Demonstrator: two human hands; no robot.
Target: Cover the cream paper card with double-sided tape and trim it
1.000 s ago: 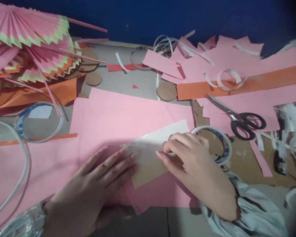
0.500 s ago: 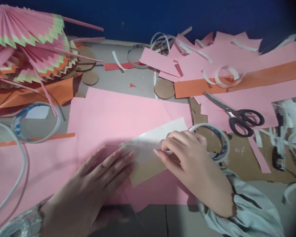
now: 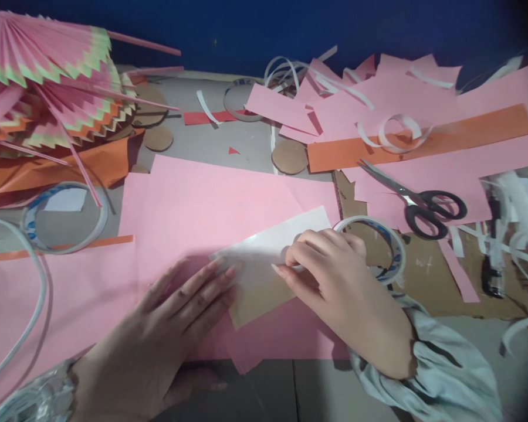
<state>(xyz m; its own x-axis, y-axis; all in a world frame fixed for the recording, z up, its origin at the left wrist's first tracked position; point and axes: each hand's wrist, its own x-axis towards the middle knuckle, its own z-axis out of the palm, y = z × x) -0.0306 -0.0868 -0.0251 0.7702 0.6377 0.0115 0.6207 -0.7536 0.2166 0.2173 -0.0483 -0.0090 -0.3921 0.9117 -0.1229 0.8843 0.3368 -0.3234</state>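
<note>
A small whitish paper piece (image 3: 264, 258), shading to tan on its near side, lies slanted over large pink paper sheets (image 3: 202, 193). My left hand (image 3: 176, 316) rests flat with stretched fingers, its fingertips pressing on the left end of that piece. Over the right part of the piece, the fingers of my right hand (image 3: 334, 281) are curled together in a pinch. Whatever is between them, if anything, is hidden. A roll of white tape (image 3: 398, 258) lies right beside my right hand, partly covered by it.
Black-handled scissors (image 3: 422, 202) lie at the right, near an orange strip (image 3: 352, 153) and pink offcuts. Folded paper fans (image 3: 53, 53) fill the back left. Another tape roll (image 3: 103, 220) lies at the left. Cardboard discs (image 3: 290, 157) sit behind the pink sheets.
The whole view has shifted slightly, so things appear a little further left. Both hands keep their places on the paper piece, with no clear movement.
</note>
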